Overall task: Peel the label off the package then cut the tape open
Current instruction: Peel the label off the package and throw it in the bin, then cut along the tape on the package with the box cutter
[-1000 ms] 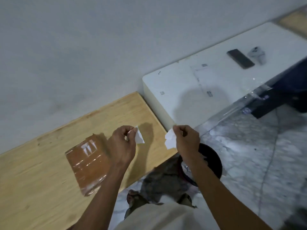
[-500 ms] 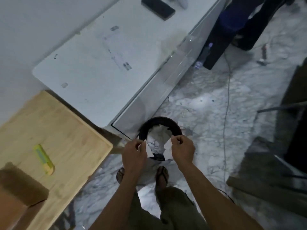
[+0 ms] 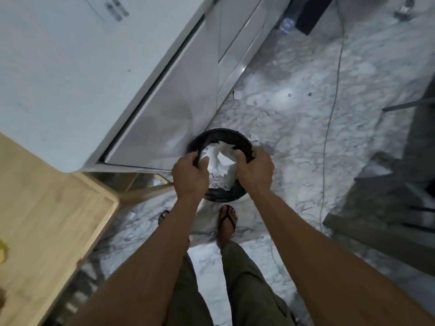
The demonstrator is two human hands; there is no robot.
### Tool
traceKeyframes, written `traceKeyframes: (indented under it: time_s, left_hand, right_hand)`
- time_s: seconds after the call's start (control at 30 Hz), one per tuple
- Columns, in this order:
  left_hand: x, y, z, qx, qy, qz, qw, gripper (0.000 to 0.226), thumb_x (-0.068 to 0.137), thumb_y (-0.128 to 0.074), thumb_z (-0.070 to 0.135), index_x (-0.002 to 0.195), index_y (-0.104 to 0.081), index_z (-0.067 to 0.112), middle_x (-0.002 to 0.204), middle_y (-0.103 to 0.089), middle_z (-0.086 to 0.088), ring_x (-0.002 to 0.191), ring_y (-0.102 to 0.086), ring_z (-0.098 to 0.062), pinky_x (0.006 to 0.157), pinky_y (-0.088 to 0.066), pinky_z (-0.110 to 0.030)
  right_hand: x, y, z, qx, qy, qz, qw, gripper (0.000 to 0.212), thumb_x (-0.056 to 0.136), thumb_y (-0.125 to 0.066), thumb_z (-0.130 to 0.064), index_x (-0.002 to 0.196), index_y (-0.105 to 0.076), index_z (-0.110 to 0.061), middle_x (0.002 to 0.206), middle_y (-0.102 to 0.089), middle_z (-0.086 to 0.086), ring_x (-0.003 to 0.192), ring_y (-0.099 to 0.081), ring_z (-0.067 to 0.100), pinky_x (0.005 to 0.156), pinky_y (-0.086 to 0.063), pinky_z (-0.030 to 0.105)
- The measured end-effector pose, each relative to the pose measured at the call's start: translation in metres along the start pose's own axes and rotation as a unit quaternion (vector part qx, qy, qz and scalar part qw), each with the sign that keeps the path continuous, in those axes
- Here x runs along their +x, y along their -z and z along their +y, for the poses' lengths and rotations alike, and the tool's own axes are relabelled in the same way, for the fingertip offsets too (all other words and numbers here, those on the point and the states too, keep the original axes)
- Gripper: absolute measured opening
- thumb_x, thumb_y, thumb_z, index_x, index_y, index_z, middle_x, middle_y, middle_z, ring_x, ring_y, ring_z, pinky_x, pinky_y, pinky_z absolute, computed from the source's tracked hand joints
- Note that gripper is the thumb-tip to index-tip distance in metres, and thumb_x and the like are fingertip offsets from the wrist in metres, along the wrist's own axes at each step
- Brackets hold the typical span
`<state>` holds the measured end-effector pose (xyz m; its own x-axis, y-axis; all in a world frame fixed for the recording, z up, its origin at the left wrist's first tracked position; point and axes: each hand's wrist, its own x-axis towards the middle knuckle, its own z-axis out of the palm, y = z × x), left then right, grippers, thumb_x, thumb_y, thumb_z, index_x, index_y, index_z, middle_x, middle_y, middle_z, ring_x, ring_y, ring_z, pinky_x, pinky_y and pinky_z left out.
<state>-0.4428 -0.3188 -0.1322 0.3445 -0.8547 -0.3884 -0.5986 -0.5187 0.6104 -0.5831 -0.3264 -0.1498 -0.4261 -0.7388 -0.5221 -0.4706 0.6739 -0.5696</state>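
**A:** Leaning over the black bin (image 3: 221, 169) now, are they? A second ago both hands were up over the wooden worktop (image 3: 47, 208), each pinching a torn white scrap.

**B:** Yes. Half a second ago the hands were already over the bin with the scraps in them. Now the left hand (image 3: 190, 177) is at the bin's near-left rim and the right hand (image 3: 255, 171) at its right rim, fingers curled inward. No scrap shows in either hand, though the fingertips are hidden, so I cannot tell whether they are clamped on anything.

**A:** And the label pieces?

**B:** White paper scraps (image 3: 221, 161) lie heaped inside the bin, between the two hands. Which ones came from the label I cannot say.

**A:** So peeling looks finished?

**B:** My judgement: the label is off and being thrown away. The tape is not yet cut.

**A:** Where is the package?

**B:** Out of view, somewhere left of the bin. Only a corner of the worktop shows there, with a yellow thing (image 3: 3, 251) at the picture's edge.
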Motion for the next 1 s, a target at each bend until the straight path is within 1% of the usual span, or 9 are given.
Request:
traceKeyframes:
  time_s: [0.17, 0.27, 0.33, 0.47, 0.53, 0.7, 0.8, 0.9, 1.0]
  left_hand:
    - [-0.02, 0.031, 0.016, -0.012, 0.014, -0.016, 1.0, 0.038, 0.094, -0.063, 0.032, 0.119, -0.067, 0.004, 0.114, -0.071, -0.014, 0.109, -0.064, -0.031, 0.093, -0.046, -0.035]
    - [-0.041, 0.056, 0.03, -0.033, -0.003, -0.005, 0.999, 0.031, 0.094, -0.064, 0.027, 0.107, -0.069, 0.0, 0.104, -0.071, -0.02, 0.101, -0.065, -0.036, 0.088, -0.048, -0.04]
    - [-0.056, 0.075, 0.039, -0.035, 0.001, 0.009, 0.999, 0.035, 0.094, -0.063, 0.03, 0.114, -0.068, 0.002, 0.111, -0.071, -0.017, 0.107, -0.064, -0.033, 0.094, -0.048, -0.04]
    - [-0.089, 0.115, 0.052, -0.064, 0.009, 0.06, 0.996, 0.034, 0.093, -0.064, 0.029, 0.116, -0.07, 0.005, 0.113, -0.072, -0.014, 0.105, -0.066, -0.03, 0.089, -0.048, -0.034]
    - [-0.106, 0.135, 0.05, -0.081, 0.009, 0.073, 0.994, 0.035, 0.093, -0.065, 0.03, 0.119, -0.069, 0.007, 0.114, -0.072, -0.012, 0.107, -0.066, -0.027, 0.086, -0.048, -0.03]
    - [-0.142, 0.184, 0.019, -0.102, 0.017, 0.103, 0.989, 0.04, 0.093, -0.064, 0.035, 0.125, -0.067, 0.01, 0.12, -0.07, -0.008, 0.114, -0.063, -0.021, 0.094, -0.044, -0.024]
    - [-0.166, 0.217, -0.007, -0.115, 0.008, 0.149, 0.982, 0.032, 0.092, -0.065, 0.034, 0.115, -0.071, 0.012, 0.116, -0.072, -0.005, 0.111, -0.064, -0.02, 0.093, -0.049, -0.029]
    - [-0.189, 0.251, -0.042, -0.117, 0.007, 0.186, 0.976, 0.033, 0.091, -0.067, 0.034, 0.116, -0.071, 0.013, 0.115, -0.072, -0.004, 0.109, -0.065, -0.017, 0.088, -0.045, -0.025]
    - [-0.216, 0.285, -0.084, -0.129, 0.015, 0.217, 0.967, 0.033, 0.091, -0.067, 0.036, 0.116, -0.071, 0.014, 0.113, -0.072, -0.004, 0.108, -0.065, -0.016, 0.089, -0.049, -0.029]
  right_hand:
    - [-0.023, 0.026, -0.022, 0.008, 0.01, -0.041, 0.999, 0.051, 0.095, -0.058, -0.037, 0.137, -0.052, -0.008, 0.132, -0.06, 0.009, 0.122, -0.055, 0.027, 0.102, -0.043, 0.037]
    - [-0.044, 0.044, -0.041, 0.025, 0.028, -0.059, 0.998, 0.054, 0.095, -0.057, -0.039, 0.138, -0.051, -0.008, 0.135, -0.058, 0.011, 0.124, -0.054, 0.027, 0.107, -0.043, 0.042]
    - [-0.062, 0.054, -0.054, 0.037, 0.038, -0.067, 0.996, 0.054, 0.095, -0.057, -0.041, 0.138, -0.051, -0.008, 0.137, -0.057, 0.01, 0.126, -0.053, 0.026, 0.108, -0.042, 0.041]
    - [-0.096, 0.068, -0.077, 0.036, 0.083, -0.091, 0.992, 0.048, 0.096, -0.057, -0.039, 0.132, -0.056, -0.007, 0.132, -0.06, 0.01, 0.121, -0.056, 0.025, 0.091, -0.039, 0.025]
    - [-0.116, 0.071, -0.087, 0.041, 0.096, -0.102, 0.989, 0.045, 0.096, -0.058, -0.039, 0.129, -0.058, -0.009, 0.128, -0.063, 0.008, 0.118, -0.057, 0.025, 0.089, -0.039, 0.025]
    - [-0.174, 0.06, -0.109, 0.053, 0.148, -0.127, 0.979, 0.031, 0.092, -0.062, -0.036, 0.113, -0.065, -0.014, 0.113, -0.069, 0.003, 0.103, -0.064, 0.021, 0.091, -0.05, 0.031]
    - [-0.217, 0.045, -0.124, 0.052, 0.202, -0.159, 0.965, 0.035, 0.093, -0.062, -0.033, 0.118, -0.065, -0.01, 0.119, -0.067, 0.004, 0.106, -0.063, 0.019, 0.093, -0.048, 0.027]
    - [-0.264, 0.026, -0.139, 0.037, 0.256, -0.178, 0.949, 0.035, 0.093, -0.061, -0.029, 0.123, -0.064, -0.011, 0.122, -0.066, 0.003, 0.108, -0.063, 0.019, 0.097, -0.049, 0.029]
    - [-0.312, 0.003, -0.145, 0.018, 0.305, -0.19, 0.933, 0.033, 0.093, -0.061, -0.028, 0.123, -0.064, -0.015, 0.122, -0.066, 0.002, 0.106, -0.063, 0.019, 0.094, -0.047, 0.026]
